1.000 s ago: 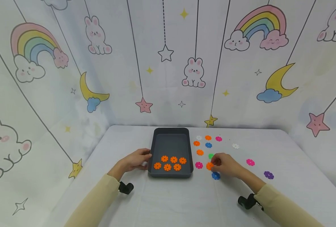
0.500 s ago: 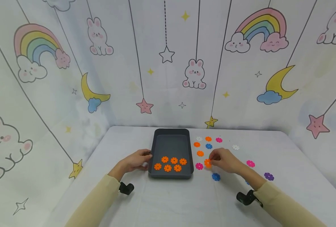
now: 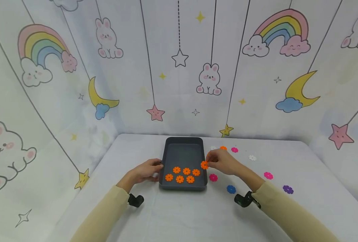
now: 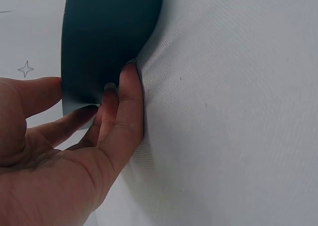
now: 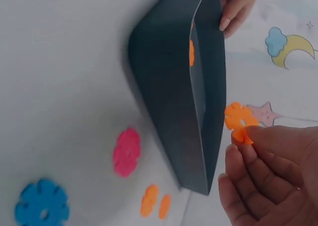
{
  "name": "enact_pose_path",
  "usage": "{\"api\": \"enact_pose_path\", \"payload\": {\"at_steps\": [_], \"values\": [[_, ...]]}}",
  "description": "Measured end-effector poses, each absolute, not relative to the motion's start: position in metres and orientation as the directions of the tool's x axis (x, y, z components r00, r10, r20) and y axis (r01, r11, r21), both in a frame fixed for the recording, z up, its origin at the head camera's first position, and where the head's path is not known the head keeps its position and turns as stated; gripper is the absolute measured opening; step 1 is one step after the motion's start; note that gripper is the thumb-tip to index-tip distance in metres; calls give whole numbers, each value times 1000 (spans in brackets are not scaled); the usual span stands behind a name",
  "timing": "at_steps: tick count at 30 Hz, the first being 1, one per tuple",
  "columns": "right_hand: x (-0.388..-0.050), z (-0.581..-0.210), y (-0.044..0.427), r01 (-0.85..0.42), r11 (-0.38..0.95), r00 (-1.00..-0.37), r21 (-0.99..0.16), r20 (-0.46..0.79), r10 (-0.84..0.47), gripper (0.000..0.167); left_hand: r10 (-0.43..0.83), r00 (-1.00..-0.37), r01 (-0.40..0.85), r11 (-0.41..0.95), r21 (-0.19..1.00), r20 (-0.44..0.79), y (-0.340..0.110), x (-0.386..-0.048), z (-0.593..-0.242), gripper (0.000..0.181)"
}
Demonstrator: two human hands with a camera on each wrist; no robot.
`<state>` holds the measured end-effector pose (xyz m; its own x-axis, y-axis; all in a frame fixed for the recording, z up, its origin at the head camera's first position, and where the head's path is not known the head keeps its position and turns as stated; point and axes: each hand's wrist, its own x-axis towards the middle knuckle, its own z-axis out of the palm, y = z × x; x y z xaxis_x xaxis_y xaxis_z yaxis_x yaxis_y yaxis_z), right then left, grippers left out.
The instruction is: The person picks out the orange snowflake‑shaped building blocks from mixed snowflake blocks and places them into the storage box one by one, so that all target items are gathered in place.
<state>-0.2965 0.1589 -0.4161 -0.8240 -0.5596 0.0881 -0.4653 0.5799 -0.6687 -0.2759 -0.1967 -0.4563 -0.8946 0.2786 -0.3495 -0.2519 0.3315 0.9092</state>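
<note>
My right hand point(image 3: 224, 162) pinches an orange flower-shaped plastic disc point(image 3: 204, 165) between thumb and fingertips, above the right rim of a dark grey rectangular tray point(image 3: 182, 154). In the right wrist view the same orange disc point(image 5: 237, 114) stands on edge, slotted rim visible. My left hand point(image 3: 145, 169) holds the tray's left side; in the left wrist view its fingers point(image 4: 130, 94) lie along the outer wall and the thumb touches the rim. Several orange discs point(image 3: 186, 171) lie flat in the tray's near half.
Right of the tray, pink point(image 3: 213, 177), blue point(image 3: 231, 189), purple point(image 3: 288, 189) and white point(image 3: 252, 157) discs lie scattered on the white cloth point(image 3: 179, 215). More discs sit behind my right hand, partly hidden. A patterned curtain point(image 3: 130, 84) rises behind the table.
My right hand has picked up the orange disc from the cloth and carried it left and up to the tray's right rim. The left hand stays at the tray.
</note>
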Motion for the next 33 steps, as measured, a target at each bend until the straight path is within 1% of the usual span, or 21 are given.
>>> {"api": "enact_pose_path", "payload": {"at_steps": [3,8,15,23,29,33], "values": [[-303,-418,146,-498,565,-802,-658,103,-588,4,276,-894,-259,327,909,-354,-196,-276,-457,51],[-316,-426,127,-540,581,-784,-609,112,-611,6,270,-894,-265,324,908,-357,-195,-277,-458,49],[-332,-439,112,-508,647,-801,-568,35,-598,8,278,-891,-262,330,907,-359,-195,-277,-457,49],[-344,-452,104,-535,681,-803,-501,52,-593,5,300,-885,-250,338,907,-356,-195,-279,-456,49],[-343,-457,98,-494,720,-833,-487,28,-552,4,292,-889,-248,343,906,-353,-195,-278,-456,48],[-341,-458,95,-504,756,-840,-416,35,-541,5,289,-890,-248,342,906,-352,-195,-278,-456,47]]}}
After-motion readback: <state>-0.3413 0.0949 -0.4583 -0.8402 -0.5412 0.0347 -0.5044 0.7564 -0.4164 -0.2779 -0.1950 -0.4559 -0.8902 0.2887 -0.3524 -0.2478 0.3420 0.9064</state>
